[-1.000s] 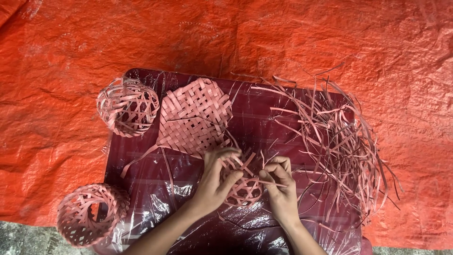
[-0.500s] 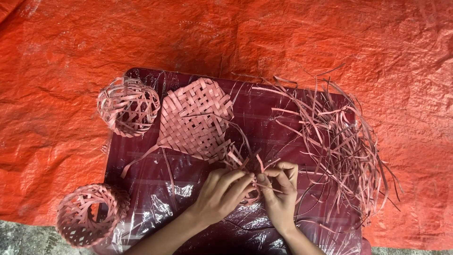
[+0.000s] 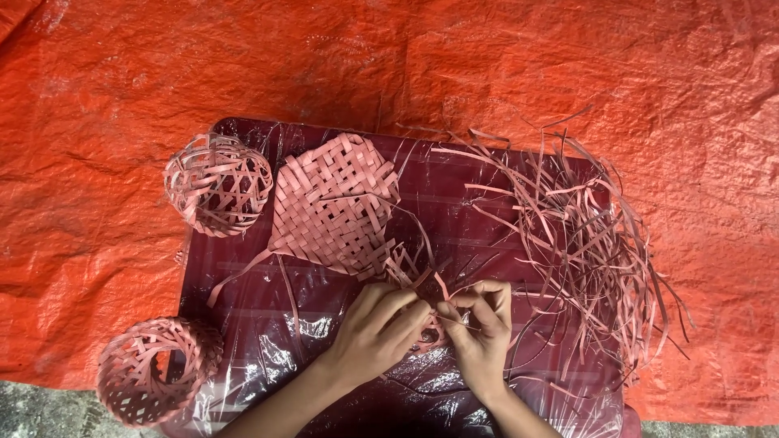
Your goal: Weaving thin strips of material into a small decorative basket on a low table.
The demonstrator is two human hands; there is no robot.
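Note:
Both hands work close together over the front middle of a dark maroon table (image 3: 243, 268) covered in clear plastic. My left hand (image 3: 377, 328) and my right hand (image 3: 479, 332) pinch thin pink strips of a small woven piece (image 3: 430, 328), mostly hidden between the fingers. Just beyond the hands lies a flat woven pink mat (image 3: 333, 203) with loose strip ends trailing toward them.
A round open-weave pink ball (image 3: 217, 185) rests at the table's back left corner. Another woven ball-shaped basket (image 3: 154, 369) sits at the front left edge. A heap of loose pink strips (image 3: 584, 243) covers the table's right side. Orange tarpaulin (image 3: 487, 65) surrounds the table.
The left hand has slid right, closer to the right hand. Both now cover the small woven piece that showed between them a second ago.

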